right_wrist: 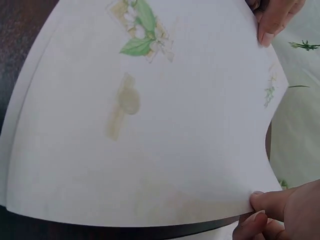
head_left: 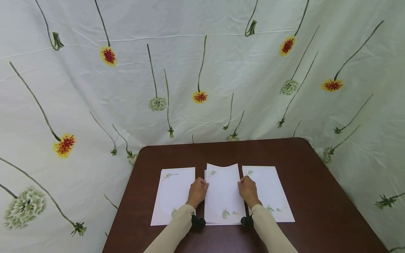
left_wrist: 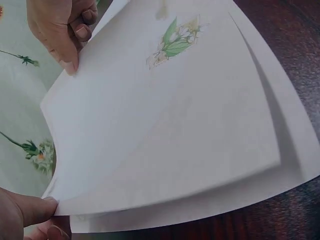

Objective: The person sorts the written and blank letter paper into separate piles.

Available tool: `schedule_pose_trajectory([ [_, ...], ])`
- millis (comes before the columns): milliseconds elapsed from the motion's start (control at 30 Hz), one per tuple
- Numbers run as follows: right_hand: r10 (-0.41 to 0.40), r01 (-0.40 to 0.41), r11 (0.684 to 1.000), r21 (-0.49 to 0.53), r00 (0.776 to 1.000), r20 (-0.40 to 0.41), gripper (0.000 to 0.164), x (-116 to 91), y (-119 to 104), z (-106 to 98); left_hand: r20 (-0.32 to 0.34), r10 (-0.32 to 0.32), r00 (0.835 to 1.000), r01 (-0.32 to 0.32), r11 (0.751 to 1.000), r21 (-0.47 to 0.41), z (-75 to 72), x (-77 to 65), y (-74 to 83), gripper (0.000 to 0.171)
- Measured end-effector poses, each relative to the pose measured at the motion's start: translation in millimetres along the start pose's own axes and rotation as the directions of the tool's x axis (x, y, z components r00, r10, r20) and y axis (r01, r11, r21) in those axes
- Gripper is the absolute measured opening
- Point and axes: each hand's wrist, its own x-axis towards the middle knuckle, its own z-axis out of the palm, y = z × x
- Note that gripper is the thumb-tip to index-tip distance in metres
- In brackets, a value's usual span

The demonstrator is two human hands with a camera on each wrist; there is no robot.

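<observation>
A white sheet of paper point(head_left: 224, 193) with a green flower print is held up by both hands over the middle of the table. My left hand point(head_left: 197, 191) pinches its left edge, thumb on top, as the left wrist view shows. On the opposite edge my right hand point(head_left: 248, 189) pinches the sheet point(right_wrist: 165, 150) between thumb and fingers. The far end of the sheet bows downward between the hands. Under it lies another white sheet point(left_wrist: 295, 135), its border showing past the raised one.
On the dark brown table point(head_left: 316, 196) lie a left stack of printed paper point(head_left: 174, 196) and a right stack point(head_left: 269, 189), one on each side of the held sheet. A white flowered cloth point(head_left: 253, 77) hangs behind the table.
</observation>
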Motion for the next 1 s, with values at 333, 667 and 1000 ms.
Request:
schedule_pose_trajectory([
  [333,-0.034,0.034,0.999,-0.004,0.998,-0.047,0.014,10.4,8.1,-29.2,0.042,0.054,0.998,-0.054,0.999,-0.001,12.0,3.8,22.2,0.019],
  [667,0.008,-0.011,0.999,-0.032,0.995,-0.104,0.016,15.0,29.3,-62.0,0.098,0.121,0.988,-0.121,0.993,0.002,35.3,-0.5,43.8,0.018],
  [1000,0.012,-0.026,0.996,-0.086,0.987,-0.158,0.017,16.7,55.4,-90.8,0.185,0.178,0.966,-0.171,0.984,-0.052,68.2,-3.4,69.9,0.013],
])
